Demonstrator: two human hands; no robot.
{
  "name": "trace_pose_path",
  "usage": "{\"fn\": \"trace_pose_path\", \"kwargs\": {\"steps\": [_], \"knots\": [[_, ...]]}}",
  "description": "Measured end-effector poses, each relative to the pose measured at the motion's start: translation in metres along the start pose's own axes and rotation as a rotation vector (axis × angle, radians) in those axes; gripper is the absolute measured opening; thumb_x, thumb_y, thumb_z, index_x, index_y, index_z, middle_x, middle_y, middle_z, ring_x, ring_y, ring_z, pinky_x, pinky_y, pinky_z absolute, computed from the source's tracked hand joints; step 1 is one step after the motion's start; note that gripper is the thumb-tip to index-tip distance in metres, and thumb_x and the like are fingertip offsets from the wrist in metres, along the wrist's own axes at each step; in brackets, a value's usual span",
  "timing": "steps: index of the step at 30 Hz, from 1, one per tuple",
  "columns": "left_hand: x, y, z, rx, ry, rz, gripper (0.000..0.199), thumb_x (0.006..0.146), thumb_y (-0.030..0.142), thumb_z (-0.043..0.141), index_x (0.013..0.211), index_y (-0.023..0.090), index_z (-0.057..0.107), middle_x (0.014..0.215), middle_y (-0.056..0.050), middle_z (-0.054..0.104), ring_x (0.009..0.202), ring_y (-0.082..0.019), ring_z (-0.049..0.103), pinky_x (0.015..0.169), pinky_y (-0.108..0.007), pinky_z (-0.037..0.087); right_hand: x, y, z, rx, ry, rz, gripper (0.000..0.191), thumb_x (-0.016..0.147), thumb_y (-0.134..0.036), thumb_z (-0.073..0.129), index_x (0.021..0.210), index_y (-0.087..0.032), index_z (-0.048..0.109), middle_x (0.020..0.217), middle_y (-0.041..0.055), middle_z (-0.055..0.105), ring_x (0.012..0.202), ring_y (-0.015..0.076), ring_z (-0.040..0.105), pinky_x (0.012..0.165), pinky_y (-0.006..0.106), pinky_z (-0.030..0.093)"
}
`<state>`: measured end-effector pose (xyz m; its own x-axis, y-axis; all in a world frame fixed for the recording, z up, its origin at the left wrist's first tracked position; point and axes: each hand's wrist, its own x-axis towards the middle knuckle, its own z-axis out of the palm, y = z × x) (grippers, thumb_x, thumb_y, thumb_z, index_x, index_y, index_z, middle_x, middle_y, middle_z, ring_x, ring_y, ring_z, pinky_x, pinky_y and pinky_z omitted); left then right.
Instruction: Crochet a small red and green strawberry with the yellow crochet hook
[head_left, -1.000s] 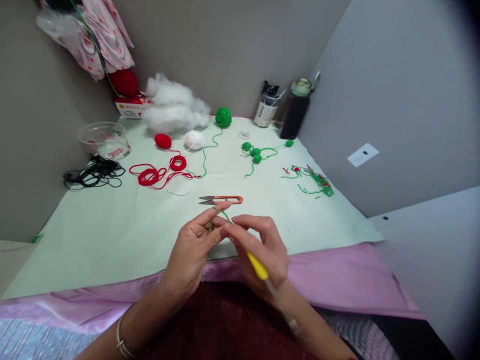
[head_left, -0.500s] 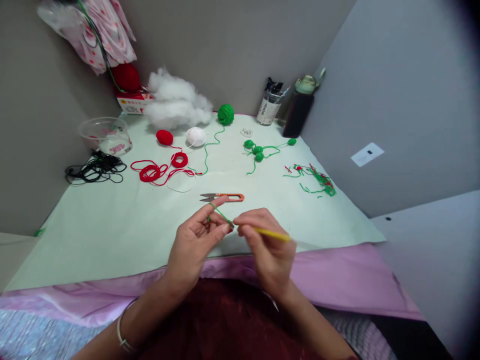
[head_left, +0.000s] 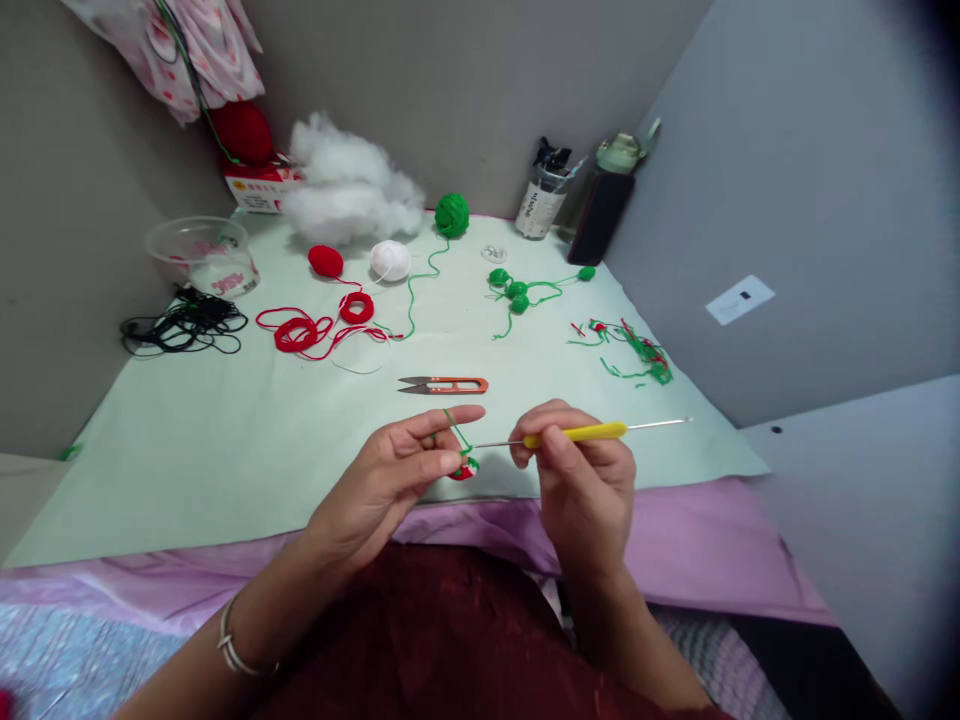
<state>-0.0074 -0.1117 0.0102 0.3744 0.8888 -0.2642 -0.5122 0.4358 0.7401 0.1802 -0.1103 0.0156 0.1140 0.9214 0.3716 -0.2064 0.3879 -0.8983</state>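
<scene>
Between thumb and fingers, my left hand (head_left: 401, 465) pinches a small crochet piece (head_left: 463, 469) in red, white and green. Green yarn (head_left: 457, 428) runs from the piece up over my stretched left index finger. My right hand (head_left: 581, 470) grips a crochet hook (head_left: 577, 434) by its yellow handle, pen-fashion. One metal end of the hook reaches left to the green loop at the top of the piece; the other end points right. Thread snips (head_left: 444, 386) with orange handles lie on the table just beyond my hands.
Behind are red yarn (head_left: 296, 334), a white yarn ball (head_left: 391, 261), a green yarn ball (head_left: 451, 215) and white stuffing (head_left: 352, 190). Black cord (head_left: 187, 322) lies left by a clear tub (head_left: 202, 255). Green crocheted pieces (head_left: 517, 292) and yarn scraps (head_left: 641, 350) lie right. Walls enclose the table.
My right hand has moved right with the hook, so its metal shaft now shows between the hands. My left index finger has straightened, and more of the crochet piece is visible.
</scene>
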Motion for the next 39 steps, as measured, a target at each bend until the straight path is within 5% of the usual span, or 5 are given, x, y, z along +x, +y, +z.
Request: {"fn": "trace_pose_path", "kwargs": {"steps": [8,19,27,35,39], "knots": [[0.001,0.006,0.002,0.106,0.004,0.1,0.034,0.079,0.022,0.086,0.113,0.023,0.083,0.077,0.001,0.064,0.072,-0.013,0.056,0.071,-0.024,0.043,0.003,-0.002,0.0,0.184,-0.167,0.189,0.014,0.095,-0.028,0.07,0.087,-0.023,0.081,0.075,0.0018,0.067,0.059,0.0122,0.057,0.053,0.028,0.047],[0.01,0.012,0.006,0.143,0.103,0.136,0.023,0.08,0.023,0.085,0.102,0.019,0.079,0.076,0.0,0.066,0.079,-0.016,0.061,0.072,-0.027,0.041,0.029,-0.003,-0.005,-0.221,0.054,-0.168,0.021,0.103,-0.027,0.059,0.09,-0.025,0.077,0.094,0.0046,0.074,0.092,0.0205,0.067,0.086,0.039,0.053],[0.012,0.009,0.008,0.114,0.086,0.154,0.022,0.079,0.025,0.083,0.099,0.018,0.076,0.075,-0.001,0.067,0.073,-0.015,0.057,0.07,-0.027,0.042,0.029,-0.004,0.007,-0.355,-0.325,0.111,0.011,0.09,-0.033,0.076,0.096,-0.024,0.08,0.075,-0.002,0.057,0.067,0.0127,0.048,0.06,0.028,0.037],[0.009,0.014,0.004,0.189,0.091,0.124,0.023,0.077,0.025,0.084,0.097,0.018,0.076,0.073,-0.001,0.068,0.069,-0.014,0.054,0.064,-0.026,0.038,0.044,0.002,-0.001,-0.186,-0.191,0.286,0.021,0.087,-0.039,0.076,0.079,-0.019,0.074,0.065,-0.0045,0.052,0.054,0.0086,0.035,0.05,0.025,0.03],[0.01,0.014,0.0,0.187,0.089,0.125,0.024,0.078,0.026,0.083,0.099,0.018,0.075,0.071,-0.001,0.067,0.067,-0.014,0.054,0.064,-0.027,0.038,0.044,-0.002,-0.005,-0.376,-0.296,0.074,0.013,0.09,-0.033,0.075,0.097,-0.024,0.082,0.072,-0.0024,0.059,0.059,0.0109,0.045,0.054,0.026,0.038]]}}
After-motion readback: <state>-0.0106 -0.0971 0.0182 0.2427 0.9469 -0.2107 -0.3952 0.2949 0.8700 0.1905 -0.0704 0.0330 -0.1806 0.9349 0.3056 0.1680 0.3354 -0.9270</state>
